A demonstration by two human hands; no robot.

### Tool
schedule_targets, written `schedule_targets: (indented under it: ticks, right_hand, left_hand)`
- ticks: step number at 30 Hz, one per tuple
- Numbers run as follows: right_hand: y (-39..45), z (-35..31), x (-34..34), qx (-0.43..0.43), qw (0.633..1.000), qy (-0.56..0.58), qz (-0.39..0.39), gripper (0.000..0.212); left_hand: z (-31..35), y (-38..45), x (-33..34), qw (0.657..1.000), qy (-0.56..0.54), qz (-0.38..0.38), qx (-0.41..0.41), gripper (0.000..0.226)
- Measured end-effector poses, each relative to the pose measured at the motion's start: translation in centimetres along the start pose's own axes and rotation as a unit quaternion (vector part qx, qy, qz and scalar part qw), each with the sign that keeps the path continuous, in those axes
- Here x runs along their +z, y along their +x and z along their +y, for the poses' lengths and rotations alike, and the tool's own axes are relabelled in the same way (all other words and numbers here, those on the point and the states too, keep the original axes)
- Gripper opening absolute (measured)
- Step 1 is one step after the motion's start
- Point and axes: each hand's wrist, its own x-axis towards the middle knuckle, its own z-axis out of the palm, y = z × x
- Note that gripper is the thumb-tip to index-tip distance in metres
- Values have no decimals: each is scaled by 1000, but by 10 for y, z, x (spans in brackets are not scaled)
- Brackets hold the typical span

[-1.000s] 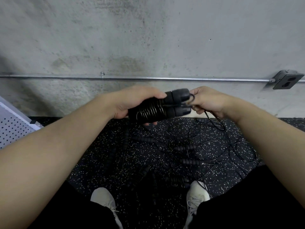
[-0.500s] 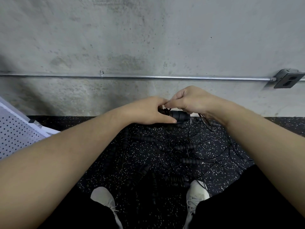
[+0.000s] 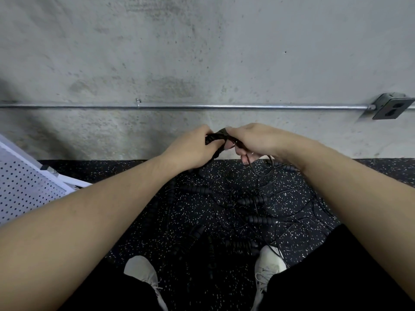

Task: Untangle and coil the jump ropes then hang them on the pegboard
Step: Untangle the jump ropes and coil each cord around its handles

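My left hand (image 3: 190, 148) grips a pair of black ribbed jump rope handles (image 3: 214, 138), mostly hidden inside the fist. My right hand (image 3: 249, 140) meets it from the right and pinches the thin black cord (image 3: 252, 167) where it leaves the handles; the cord hangs down in a loop. Below my hands a tangle of other black jump ropes (image 3: 251, 212) with ribbed handles lies on the speckled black floor mat (image 3: 157, 230). The white pegboard (image 3: 24, 187) leans at the left edge.
A grey concrete wall stands straight ahead with a metal conduit pipe (image 3: 202, 106) and an outlet box (image 3: 390, 106) at the right. My two white shoes (image 3: 143, 272) (image 3: 268, 261) stand at the near edge of the rope pile.
The handles were held out sideways in full view a second ago. Both hands have since come together over them, and my right hand has taken up the cord.
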Motion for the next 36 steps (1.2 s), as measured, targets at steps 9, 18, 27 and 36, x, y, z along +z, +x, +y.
schedule_targets:
  ticks: [9, 18, 27, 36]
  right_hand:
    - [-3, 8, -5, -4, 997, 75, -26, 31]
    - [-4, 15, -18, -87, 995, 35, -37, 12]
    - [-12, 18, -31, -98, 994, 18, -52, 6]
    - [-6, 13, -19, -128, 989, -15, 74, 42]
  left_hand:
    - [5, 2, -2, 967, -234, -20, -100, 27]
    - [8, 1, -14, 855, -481, -123, -152, 26]
    - [10, 1, -15, 839, -505, -171, -111, 42]
    - [15, 4, -11, 831, -520, -138, -143, 41]
